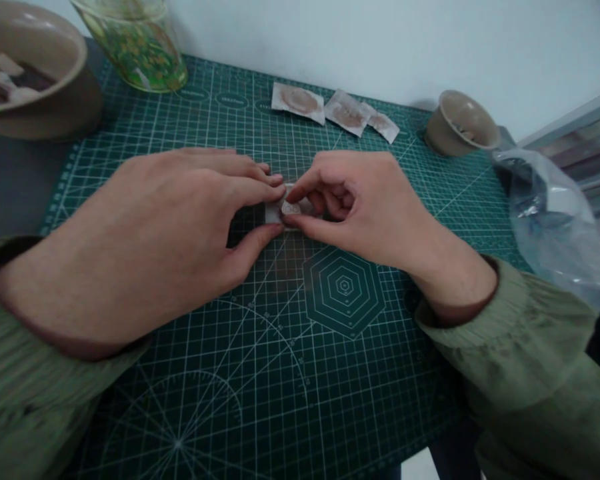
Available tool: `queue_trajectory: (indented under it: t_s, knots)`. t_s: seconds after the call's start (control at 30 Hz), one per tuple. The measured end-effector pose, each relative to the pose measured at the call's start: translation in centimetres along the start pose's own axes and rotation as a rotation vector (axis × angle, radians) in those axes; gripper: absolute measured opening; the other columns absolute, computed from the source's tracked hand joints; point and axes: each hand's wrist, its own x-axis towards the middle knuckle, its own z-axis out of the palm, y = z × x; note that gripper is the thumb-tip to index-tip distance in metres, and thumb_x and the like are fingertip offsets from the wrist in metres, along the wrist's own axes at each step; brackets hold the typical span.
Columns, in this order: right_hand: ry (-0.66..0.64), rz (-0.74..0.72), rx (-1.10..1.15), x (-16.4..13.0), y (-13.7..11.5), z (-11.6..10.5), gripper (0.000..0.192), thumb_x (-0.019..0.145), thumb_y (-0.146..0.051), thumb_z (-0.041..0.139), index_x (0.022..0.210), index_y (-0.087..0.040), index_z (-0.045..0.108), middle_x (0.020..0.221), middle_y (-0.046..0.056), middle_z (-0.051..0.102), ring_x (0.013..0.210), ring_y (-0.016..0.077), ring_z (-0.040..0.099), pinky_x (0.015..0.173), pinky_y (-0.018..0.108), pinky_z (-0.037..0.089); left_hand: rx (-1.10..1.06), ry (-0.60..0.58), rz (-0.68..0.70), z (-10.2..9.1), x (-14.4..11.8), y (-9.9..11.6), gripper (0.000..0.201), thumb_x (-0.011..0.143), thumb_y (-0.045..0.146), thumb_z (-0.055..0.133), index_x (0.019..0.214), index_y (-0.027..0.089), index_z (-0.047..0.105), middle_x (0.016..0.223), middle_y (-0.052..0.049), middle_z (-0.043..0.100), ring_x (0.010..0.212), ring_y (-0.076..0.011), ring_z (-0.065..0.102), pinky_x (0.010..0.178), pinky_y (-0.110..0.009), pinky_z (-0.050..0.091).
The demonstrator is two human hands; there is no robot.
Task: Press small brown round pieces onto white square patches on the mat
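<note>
In the middle of a green cutting mat point(260, 407), a small flat greyish sheet point(273, 213) lies largely covered by my fingers. My left hand point(180, 213) is over its left side, with thumb and fingers pressed near the lower and upper edges. A small pale piece with ring-like marks point(291, 209) sits on the sheet. My right hand point(355, 200) pinches this piece between thumb and index finger, its other fingers curled in. The underside of the piece is hidden.
Three pale sheets with brownish smears, one of them the left sheet point(299, 102), lie by the wall. A large brown bowl point(75, 100) holds pale pieces. Beside it stands a clear green-patterned container point(145, 53). At right are a small brown bowl point(443, 123) and a plastic bag point(550, 213).
</note>
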Motion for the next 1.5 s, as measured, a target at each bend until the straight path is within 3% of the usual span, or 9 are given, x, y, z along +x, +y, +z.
queue_trajectory:
  t_s: [0.17,0.3,0.67,0.83,0.97,1.1,1.2,1.4,1.5]
  knots:
    - [0.044,0.012,-0.03,-0.09,0.19,0.06,0.007,0.103,-0.027,0.092,0.105,-0.026,0.086,0.093,0.003,0.081,0.086,0.0239,0.075,0.082,0.042,0.059,0.0,0.052,-0.003,0.26,0.13,-0.14,0.068,0.118,0.066,0.037,0.148,0.029,0.086,0.153,0.0,0.086,0.139,-0.0365,0.084,0.125,-0.054,0.067]
    - [-0.013,-0.018,0.015,-0.16,0.11,0.12,0.007,0.101,-0.022,0.091,0.105,-0.025,0.086,0.09,0.001,0.077,0.08,0.0208,0.072,0.08,0.039,0.057,-0.005,0.016,-0.021,0.19,0.21,-0.09,0.057,0.119,0.056,0.046,0.15,0.028,0.085,0.157,-0.005,0.085,0.137,-0.0389,0.085,0.119,-0.057,0.069]
    - [0.046,-0.043,-0.025,-0.22,0.61,-0.14,0.008,0.099,-0.021,0.093,0.104,-0.023,0.086,0.082,-0.002,0.072,0.075,0.0188,0.068,0.074,0.036,0.051,0.012,0.028,-0.001,0.1,0.24,-0.11,0.053,0.118,0.053,0.051,0.147,0.027,0.088,0.157,-0.005,0.085,0.133,-0.0392,0.087,0.115,-0.056,0.073]
    - [-0.006,-0.035,0.032,-0.05,0.43,-0.04,0.007,0.097,-0.019,0.09,0.104,-0.02,0.087,0.084,-0.001,0.074,0.073,0.0176,0.067,0.076,0.037,0.053,0.015,0.029,-0.042,0.25,0.35,-0.15,0.06,0.115,0.062,0.047,0.149,0.032,0.086,0.158,0.001,0.085,0.136,-0.0367,0.086,0.122,-0.055,0.07]
    - [0.063,0.004,-0.032,-0.02,0.49,0.14,0.008,0.096,-0.019,0.09,0.103,-0.02,0.086,0.085,0.0,0.075,0.078,0.0194,0.069,0.079,0.038,0.054,-0.001,0.006,-0.05,0.14,0.24,-0.02,0.058,0.116,0.057,0.048,0.15,0.03,0.086,0.161,-0.003,0.084,0.138,-0.0386,0.085,0.122,-0.057,0.07]
    - [0.022,0.011,0.0,-0.09,0.4,0.23,0.009,0.097,-0.02,0.091,0.104,-0.022,0.086,0.083,-0.002,0.073,0.076,0.0182,0.067,0.078,0.037,0.053,0.007,0.031,-0.059,0.25,0.2,-0.04,0.061,0.115,0.062,0.045,0.151,0.035,0.085,0.159,0.002,0.084,0.135,-0.0359,0.086,0.12,-0.052,0.071]
    - [0.077,0.018,-0.047,-0.02,0.23,0.25,0.01,0.094,-0.017,0.092,0.1,-0.022,0.085,0.082,-0.002,0.072,0.077,0.0189,0.068,0.078,0.037,0.053,-0.003,0.033,-0.058,0.37,0.27,-0.09,0.061,0.114,0.063,0.044,0.152,0.037,0.084,0.157,0.005,0.085,0.134,-0.034,0.086,0.122,-0.05,0.069]
    - [0.026,0.036,0.005,0.09,0.08,0.11,0.009,0.096,-0.018,0.091,0.102,-0.023,0.086,0.083,-0.001,0.074,0.077,0.0193,0.069,0.078,0.037,0.055,-0.013,0.034,-0.016,0.11,0.21,-0.11,0.056,0.118,0.054,0.047,0.153,0.028,0.083,0.158,-0.006,0.084,0.133,-0.0369,0.085,0.121,-0.056,0.068]
    - [0.043,0.029,-0.005,0.1,0.04,0.04,0.007,0.097,-0.021,0.091,0.1,-0.023,0.084,0.086,0.0,0.076,0.08,0.0207,0.07,0.081,0.039,0.057,-0.024,0.023,-0.011,-0.04,0.19,-0.14,0.055,0.118,0.055,0.049,0.153,0.029,0.083,0.159,-0.006,0.084,0.136,-0.0384,0.084,0.12,-0.057,0.068]
